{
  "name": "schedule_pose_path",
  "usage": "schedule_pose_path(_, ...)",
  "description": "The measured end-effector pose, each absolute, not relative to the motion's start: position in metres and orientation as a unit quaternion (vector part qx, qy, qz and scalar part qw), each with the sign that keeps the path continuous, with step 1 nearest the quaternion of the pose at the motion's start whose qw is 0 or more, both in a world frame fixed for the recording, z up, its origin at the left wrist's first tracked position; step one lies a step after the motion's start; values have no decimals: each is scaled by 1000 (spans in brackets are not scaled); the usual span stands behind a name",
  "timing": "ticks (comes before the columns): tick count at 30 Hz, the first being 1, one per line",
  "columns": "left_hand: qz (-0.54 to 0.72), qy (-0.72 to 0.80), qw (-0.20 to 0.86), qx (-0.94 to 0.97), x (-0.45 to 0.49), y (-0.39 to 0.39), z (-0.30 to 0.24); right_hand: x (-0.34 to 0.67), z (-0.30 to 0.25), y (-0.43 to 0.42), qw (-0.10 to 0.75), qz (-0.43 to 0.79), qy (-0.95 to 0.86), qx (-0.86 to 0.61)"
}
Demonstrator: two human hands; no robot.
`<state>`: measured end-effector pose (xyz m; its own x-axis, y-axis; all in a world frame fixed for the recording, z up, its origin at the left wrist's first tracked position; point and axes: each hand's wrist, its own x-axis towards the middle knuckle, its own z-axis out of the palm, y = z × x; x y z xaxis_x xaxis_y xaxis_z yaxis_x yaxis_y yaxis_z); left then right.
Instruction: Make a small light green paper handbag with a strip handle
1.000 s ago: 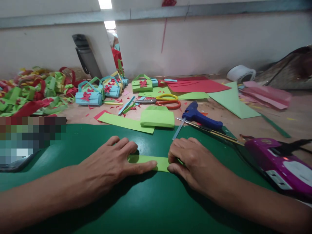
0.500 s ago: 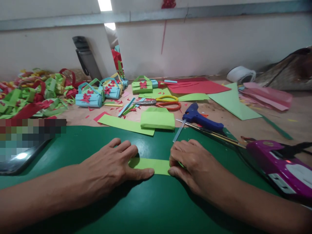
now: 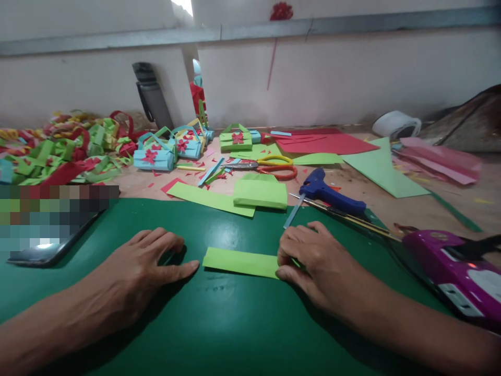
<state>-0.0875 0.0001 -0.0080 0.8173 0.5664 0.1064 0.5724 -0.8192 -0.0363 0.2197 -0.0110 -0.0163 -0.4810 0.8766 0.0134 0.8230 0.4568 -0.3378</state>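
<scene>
A light green paper strip [image 3: 238, 261] lies lengthwise on the dark green mat [image 3: 219, 329]. Its right end is pinched between the thumb and fingers of my right hand [image 3: 309, 258]. Just off the strip's left end, my left hand [image 3: 151, 266] rests on the mat with thumb and fingers apart, holding nothing. Beyond the strip sit a folded light green paper piece [image 3: 260, 194] and a longer flat green strip [image 3: 207, 197] partly under it. A blue glue gun [image 3: 331, 194] lies farther right, with a pale glue stick [image 3: 294, 211] at its front.
Finished paper bags [image 3: 154, 158] and a heap of coloured paper pieces [image 3: 58, 146] are at the back left. Scissors [image 3: 274, 164], red sheets [image 3: 329, 141] and a dark bottle [image 3: 152, 96] stand farther back. A phone [image 3: 50, 256] lies left, a purple power strip [image 3: 450, 277] right.
My left hand has let go of the paper strip and moved left, uncovering its left end. My right hand still pinches the right end. The view has shifted slightly.
</scene>
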Motion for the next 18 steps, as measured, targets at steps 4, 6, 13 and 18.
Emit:
schedule_pose_path(4, -147, -272, 12, -951, -59, -13, 3, 218, -15, -11, 84, 142, -849, -501)
schedule_pose_path(6, -131, -230, -23, -964, -34, -17, 3, 217, -14, -11, 81, 139, -849, -503)
schedule_pose_path(13, -16, -196, -152, -969, 7, -8, -15, 231, -15, -13, 104, 170, -864, -463)
schedule_pose_path(18, -30, -190, -148, -970, -1, -6, -14, 247, -16, -11, 161, 182, -890, -386)
